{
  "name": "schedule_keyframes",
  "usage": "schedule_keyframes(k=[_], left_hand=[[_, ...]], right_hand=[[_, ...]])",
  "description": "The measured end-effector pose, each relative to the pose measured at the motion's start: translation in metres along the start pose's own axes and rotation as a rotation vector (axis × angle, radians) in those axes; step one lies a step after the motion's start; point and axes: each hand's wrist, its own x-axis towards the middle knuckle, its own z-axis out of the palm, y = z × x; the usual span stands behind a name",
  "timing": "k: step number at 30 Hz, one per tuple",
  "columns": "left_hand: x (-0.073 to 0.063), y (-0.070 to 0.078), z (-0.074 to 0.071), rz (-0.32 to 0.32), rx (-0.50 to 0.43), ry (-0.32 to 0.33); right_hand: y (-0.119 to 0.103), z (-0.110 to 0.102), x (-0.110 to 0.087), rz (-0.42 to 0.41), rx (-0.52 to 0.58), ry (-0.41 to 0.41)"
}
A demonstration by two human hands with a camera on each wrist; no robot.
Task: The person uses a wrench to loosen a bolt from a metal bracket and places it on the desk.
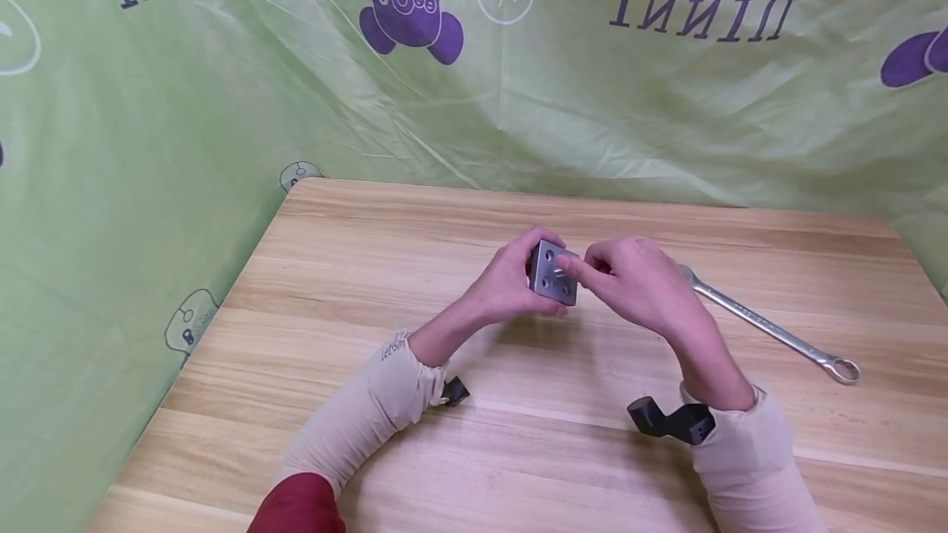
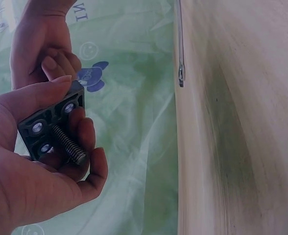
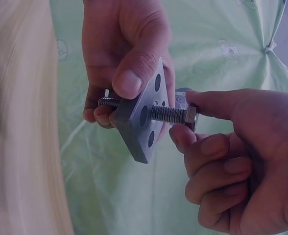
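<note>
My left hand grips a small square grey plate by its edges, above the table. Round holes show near the plate's corners. A threaded hex bolt passes through the middle, its head on the side facing my right hand. Thumb and index finger of that hand pinch the bolt head, while the other fingers are curled in. In the left wrist view, the bolt's threaded end sticks out of the plate's other side, close to the left fingers.
A long combination wrench lies on the wooden table to the right of my right hand, its ring end toward the right. A green printed cloth hangs behind the table and along its left side.
</note>
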Motion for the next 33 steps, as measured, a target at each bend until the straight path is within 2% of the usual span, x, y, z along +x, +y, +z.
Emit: schedule_keyframes(k=[15, 18, 25, 29, 33], left_hand=[[0.000, 0.000, -0.001, 0.001, -0.019, 0.004], [0.000, 0.000, -0.001, 0.000, -0.014, 0.008], [0.000, 0.000, -0.002, 0.006, -0.008, 0.006], [0.000, 0.001, -0.003, 0.006, -0.001, 0.005], [0.001, 0.001, -0.003, 0.006, 0.003, 0.003]], right_hand=[[-0.003, -0.002, -0.004, -0.054, 0.045, 0.084], [-0.003, -0.001, -0.003, -0.098, 0.055, 0.112], [-0.001, 0.004, -0.003, -0.260, 0.035, 0.213], [0.000, 0.007, -0.002, -0.303, 0.038, 0.261], [-0.001, 0.008, -0.002, -0.317, 0.069, 0.268]])
